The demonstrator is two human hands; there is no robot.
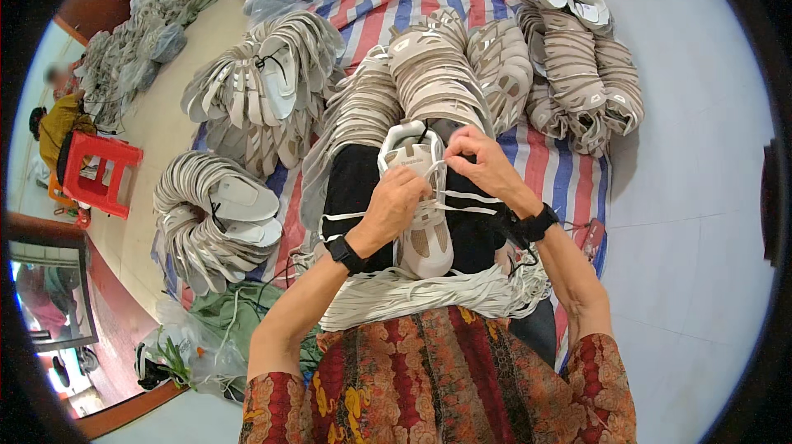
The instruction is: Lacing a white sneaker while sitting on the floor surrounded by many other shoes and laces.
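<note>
A white and beige sneaker upper (pixel 426 252) lies on my black-clad lap, its toe toward me and its collar away from me. White shoelace (pixel 342 216) runs through its eyelets, with loose ends out to both sides. My left hand (pixel 394 203) is closed at the left of the eyelets, fingertips pinching the lace over the tongue. On the other side, my right hand (pixel 487 170) pinches a strand of the same lace, just right of the collar. Across my lap, nearest my body, rests a thick bundle of loose white laces (pixel 404 291).
Long stacks of matching uppers (pixel 429 73) stand beyond my knees on a striped sheet (pixel 535 164). More tied bundles (pixel 219 205) lie at the left, others (pixel 577 65) at the far right. A red stool (pixel 101 172) and a seated person are at far left.
</note>
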